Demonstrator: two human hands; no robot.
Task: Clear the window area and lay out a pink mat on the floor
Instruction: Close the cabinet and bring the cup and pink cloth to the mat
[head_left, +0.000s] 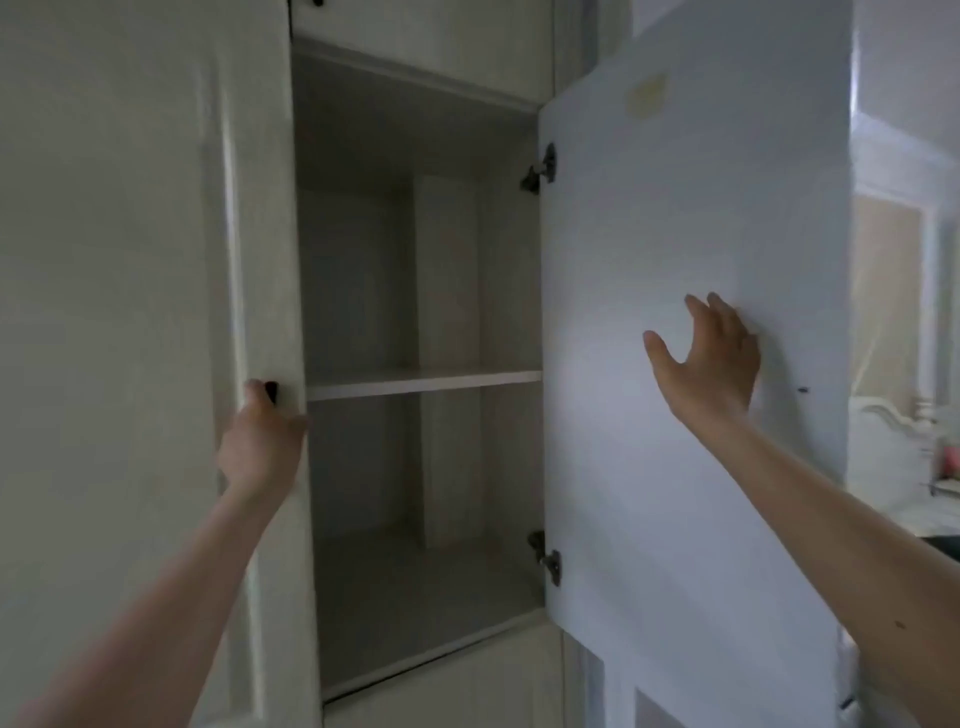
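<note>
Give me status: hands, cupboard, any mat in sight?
Left hand grips left door's dark knob. Right hand open against right door. Cupboard shelf bare; no pink mat visible.

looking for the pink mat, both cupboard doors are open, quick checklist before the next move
1. Left hand grips the dark knob on the left door: ok.
2. Right hand open, at the inner face of the right door: ok.
3. Cupboard interior in view: ok.
4. Pink mat on the shelf or below it: not ok, none visible.
5. Compartment above the top edge: cannot tell.
6. Right door's hinges attached: ok.
</note>
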